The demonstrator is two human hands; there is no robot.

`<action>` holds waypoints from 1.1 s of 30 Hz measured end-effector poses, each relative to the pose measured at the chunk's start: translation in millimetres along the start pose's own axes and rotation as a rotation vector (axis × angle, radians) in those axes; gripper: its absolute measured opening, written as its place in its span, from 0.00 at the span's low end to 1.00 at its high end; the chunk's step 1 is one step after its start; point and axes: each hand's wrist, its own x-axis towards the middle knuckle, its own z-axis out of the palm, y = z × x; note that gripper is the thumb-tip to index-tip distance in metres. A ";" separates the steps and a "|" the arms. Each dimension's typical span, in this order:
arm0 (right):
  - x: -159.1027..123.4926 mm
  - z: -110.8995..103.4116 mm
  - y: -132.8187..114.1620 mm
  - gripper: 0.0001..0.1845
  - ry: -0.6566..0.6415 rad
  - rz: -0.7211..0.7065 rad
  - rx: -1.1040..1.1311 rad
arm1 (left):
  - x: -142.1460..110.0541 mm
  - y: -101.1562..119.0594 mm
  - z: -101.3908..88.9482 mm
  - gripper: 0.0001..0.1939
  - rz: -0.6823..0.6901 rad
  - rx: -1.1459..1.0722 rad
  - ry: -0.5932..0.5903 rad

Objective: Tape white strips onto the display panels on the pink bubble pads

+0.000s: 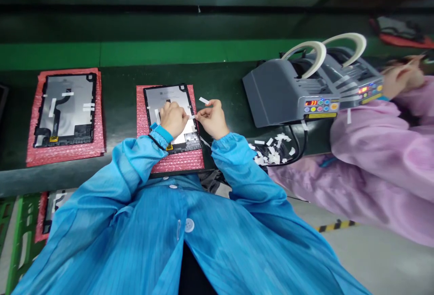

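Note:
A flat tablet-like screen assembly (183, 138) with a black frame and silver back lies on pink bubble wrap (176, 163) in front of me. My left hand (174, 119) rests over its middle, fingers curled and closed; whatever they grip is hidden. Between the hands, at the assembly's right edge, is a short strip of white tape (192, 117), pinched by my right hand (213, 119). A second white tape strip (204, 100) sticks out from the right index finger. Another strip shows on the silver back, left of my left hand.
A second screen assembly (73, 116) lies on pink bubble wrap at left. Two grey tape dispensers (281, 91) stand at right, with tape scraps (273, 150) and a black cable in front. A co-worker's pink sleeve (376, 137) reaches in at right. A green rack (25, 236) stands lower left.

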 end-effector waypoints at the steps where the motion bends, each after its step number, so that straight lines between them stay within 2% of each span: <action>1: 0.3 -0.2 0.1 0.22 -0.001 0.004 -0.015 | 0.1 0.1 1.0 0.10 -0.003 0.002 -0.002; 6: 2.6 -2.0 -1.9 0.23 -0.020 0.020 -0.092 | 0.2 2.5 0.8 0.10 -0.016 0.017 -0.033; 12: 12.0 -2.1 0.6 0.23 -0.026 -0.029 -0.211 | 0.8 2.9 2.5 0.10 0.000 0.027 -0.021; 18: 25.0 -13.7 -1.6 0.28 -0.102 0.032 -0.250 | 5.3 -0.7 2.0 0.07 -0.035 0.024 0.014; 22: 15.7 -24.1 -17.5 0.18 -0.215 0.043 -0.147 | 13.5 -13.6 -8.1 0.05 -0.037 -0.066 0.080; 24: 6.8 -25.4 -27.7 0.13 -0.288 0.018 -0.058 | 18.7 -20.7 -12.2 0.08 0.031 -0.131 0.090; 28: -5.9 -23.1 -41.8 0.10 -0.411 -0.018 0.031 | 25.8 -28.7 -13.0 0.11 0.212 -0.230 0.045; 30: -6.7 -23.1 -43.1 0.08 -0.413 -0.013 -0.012 | 26.7 -29.2 -11.3 0.10 0.237 -0.248 0.023; 33: -2.6 -25.0 -39.4 0.05 -0.311 0.012 -0.165 | 26.2 -27.5 -9.0 0.09 0.203 -0.255 0.006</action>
